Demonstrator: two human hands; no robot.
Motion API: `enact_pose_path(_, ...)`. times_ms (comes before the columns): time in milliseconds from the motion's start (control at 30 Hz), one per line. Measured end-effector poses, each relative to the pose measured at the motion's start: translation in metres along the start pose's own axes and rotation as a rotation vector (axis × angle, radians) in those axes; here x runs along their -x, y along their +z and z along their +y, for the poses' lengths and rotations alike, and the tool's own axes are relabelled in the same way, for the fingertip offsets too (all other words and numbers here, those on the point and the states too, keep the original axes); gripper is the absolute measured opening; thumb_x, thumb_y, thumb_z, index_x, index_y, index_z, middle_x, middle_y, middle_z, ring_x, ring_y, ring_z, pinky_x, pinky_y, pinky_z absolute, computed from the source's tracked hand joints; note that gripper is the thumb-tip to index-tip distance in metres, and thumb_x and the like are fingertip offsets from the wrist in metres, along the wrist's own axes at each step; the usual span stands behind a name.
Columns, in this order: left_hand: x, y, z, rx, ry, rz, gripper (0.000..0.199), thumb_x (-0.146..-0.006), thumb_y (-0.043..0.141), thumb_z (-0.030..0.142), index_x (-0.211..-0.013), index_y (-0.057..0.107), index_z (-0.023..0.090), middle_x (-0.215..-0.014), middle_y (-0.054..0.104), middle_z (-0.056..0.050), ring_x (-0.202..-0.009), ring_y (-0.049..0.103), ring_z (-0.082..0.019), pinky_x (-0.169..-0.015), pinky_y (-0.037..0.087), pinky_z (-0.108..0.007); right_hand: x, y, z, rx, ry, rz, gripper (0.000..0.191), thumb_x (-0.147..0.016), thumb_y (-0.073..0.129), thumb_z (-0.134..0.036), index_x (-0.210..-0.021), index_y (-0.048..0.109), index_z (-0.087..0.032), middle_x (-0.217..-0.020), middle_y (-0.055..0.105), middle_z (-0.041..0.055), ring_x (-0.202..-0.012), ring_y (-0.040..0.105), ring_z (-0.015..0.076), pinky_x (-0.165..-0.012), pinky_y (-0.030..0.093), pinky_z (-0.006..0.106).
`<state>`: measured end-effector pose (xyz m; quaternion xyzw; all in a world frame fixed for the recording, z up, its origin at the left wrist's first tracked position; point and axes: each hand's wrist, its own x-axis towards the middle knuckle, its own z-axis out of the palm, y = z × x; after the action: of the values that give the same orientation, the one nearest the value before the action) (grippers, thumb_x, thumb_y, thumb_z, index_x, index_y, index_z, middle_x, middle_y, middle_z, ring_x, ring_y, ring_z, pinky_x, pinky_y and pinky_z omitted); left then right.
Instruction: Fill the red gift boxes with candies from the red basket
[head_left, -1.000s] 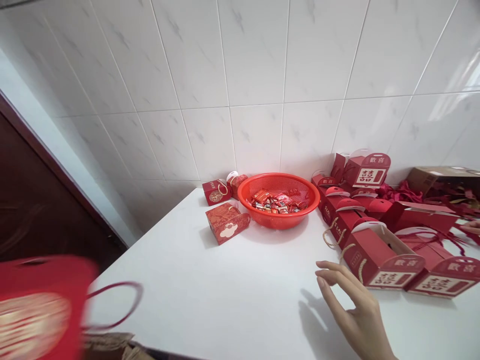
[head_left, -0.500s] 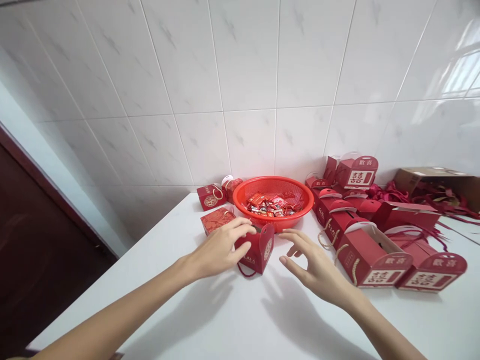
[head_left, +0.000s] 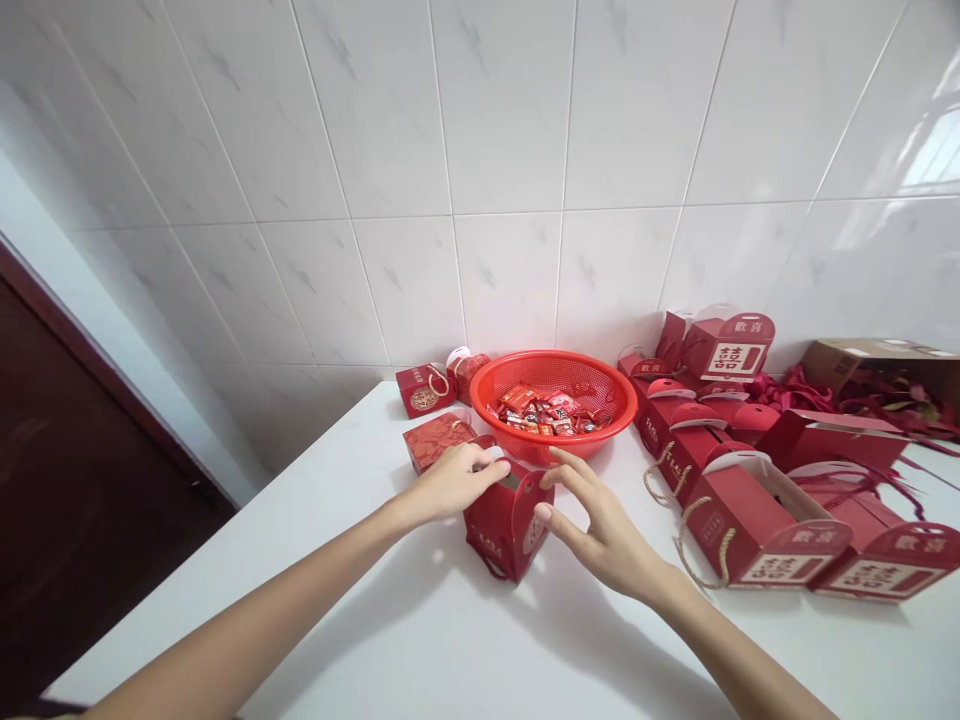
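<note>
A small red gift box [head_left: 496, 528] with rounded end flaps and a dark red cord stands upright on the white table, its top open. My left hand [head_left: 457, 482] reaches over its far left end, thumb and fingers closed on the flap there. At the right end flap, my right hand [head_left: 600, 520] has its fingertips at the edge, thumb and forefinger apart. Just behind the box sits a red plastic basket [head_left: 630, 395] with wrapped candies [head_left: 551, 408] inside. A patterned red box [head_left: 437, 440] lies beside my left hand.
Two more small red boxes, one with a gold emblem [head_left: 424, 390], stand at the back left. Several red boxes [head_left: 750, 500] with rope handles crowd the right side. A cardboard carton [head_left: 847, 360] with dark red ribbons sits far right. The tiled wall [head_left: 510, 280] borders the table.
My left hand has closed on the box's far flap. The box appears slightly turned and nearer to me. My right hand has come up to its right flap.
</note>
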<state>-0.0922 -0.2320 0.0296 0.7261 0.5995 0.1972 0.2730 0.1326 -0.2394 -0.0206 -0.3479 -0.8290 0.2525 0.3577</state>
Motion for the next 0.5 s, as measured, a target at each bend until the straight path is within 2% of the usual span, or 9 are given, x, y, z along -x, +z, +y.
enact_pose_path(33, 0.003, -0.001, 0.0, 0.045, -0.011, -0.048, 0.043, -0.088, 0.049, 0.049, -0.057, 0.043, 0.02, -0.06, 0.046, 0.001, -0.062, 0.05, -0.018, -0.059, 0.035, -0.03, 0.002, 0.0, -0.001, -0.012, -0.002, 0.008, 0.039, -0.101, 0.052, -0.047, -0.126, 0.061, -0.019, -0.142, 0.056, 0.0182, -0.147, 0.041, 0.029, -0.111, 0.045, 0.047)
enact_pose_path(100, 0.011, -0.005, 0.001, 0.118, 0.012, -0.159, 0.03, -0.083, 0.056, 0.043, -0.067, 0.057, 0.018, -0.072, 0.058, -0.001, -0.072, 0.057, -0.02, -0.063, 0.04, -0.029, 0.004, 0.0, -0.005, -0.041, -0.012, 0.009, 0.042, -0.1, 0.055, -0.046, -0.133, 0.059, -0.021, -0.149, 0.051, 0.0171, -0.148, 0.039, 0.0287, -0.113, 0.044, 0.048)
enact_pose_path(133, 0.015, -0.007, 0.002, 0.136, 0.03, -0.214, 0.024, -0.082, 0.058, 0.041, -0.076, 0.064, 0.018, -0.082, 0.063, -0.002, -0.081, 0.06, -0.022, -0.067, 0.042, -0.028, 0.005, -0.001, -0.006, -0.057, -0.019, 0.001, 0.038, -0.1, 0.055, -0.046, -0.128, 0.063, -0.022, -0.149, 0.052, 0.0155, -0.147, 0.04, 0.0283, -0.113, 0.044, 0.047)
enact_pose_path(200, 0.024, -0.01, 0.004, 0.131, 0.044, -0.3, 0.025, -0.081, 0.058, 0.038, -0.095, 0.069, 0.02, -0.097, 0.067, -0.004, -0.093, 0.062, -0.025, -0.074, 0.046, -0.029, 0.006, -0.004, -0.009, -0.088, -0.036, -0.024, 0.028, -0.1, 0.055, -0.043, -0.107, 0.074, -0.024, -0.144, 0.059, 0.0123, -0.144, 0.046, 0.0277, -0.111, 0.046, 0.045)
enact_pose_path(267, 0.031, -0.01, 0.007, 0.106, 0.024, -0.313, 0.03, -0.08, 0.057, 0.036, -0.105, 0.068, 0.021, -0.105, 0.068, -0.005, -0.097, 0.062, -0.027, -0.076, 0.047, -0.03, 0.006, -0.007, -0.013, -0.114, -0.06, -0.059, 0.028, -0.1, 0.056, -0.04, -0.093, 0.078, -0.025, -0.142, 0.062, 0.0107, -0.141, 0.049, 0.0278, -0.11, 0.047, 0.045)
enact_pose_path(400, 0.038, -0.006, 0.01, 0.145, 0.047, -0.332, 0.04, -0.076, 0.056, 0.028, -0.114, 0.064, 0.021, -0.117, 0.066, -0.007, -0.103, 0.063, -0.028, -0.08, 0.049, -0.032, 0.007, -0.015, -0.018, -0.122, -0.115, -0.154, 0.024, -0.098, 0.06, -0.038, -0.111, 0.079, -0.029, -0.156, 0.048, 0.0089, -0.145, 0.044, 0.0289, -0.114, 0.042, 0.05)
enact_pose_path(500, 0.039, -0.003, 0.01, 0.17, 0.047, -0.393, 0.045, -0.073, 0.057, 0.026, -0.117, 0.061, 0.022, -0.115, 0.066, -0.006, -0.101, 0.064, -0.029, -0.076, 0.049, -0.032, 0.01, -0.019, -0.022, -0.056, -0.104, -0.179, 0.028, -0.099, 0.058, -0.041, -0.117, 0.077, -0.029, -0.156, 0.048, 0.0108, -0.145, 0.045, 0.0302, -0.11, 0.047, 0.049)
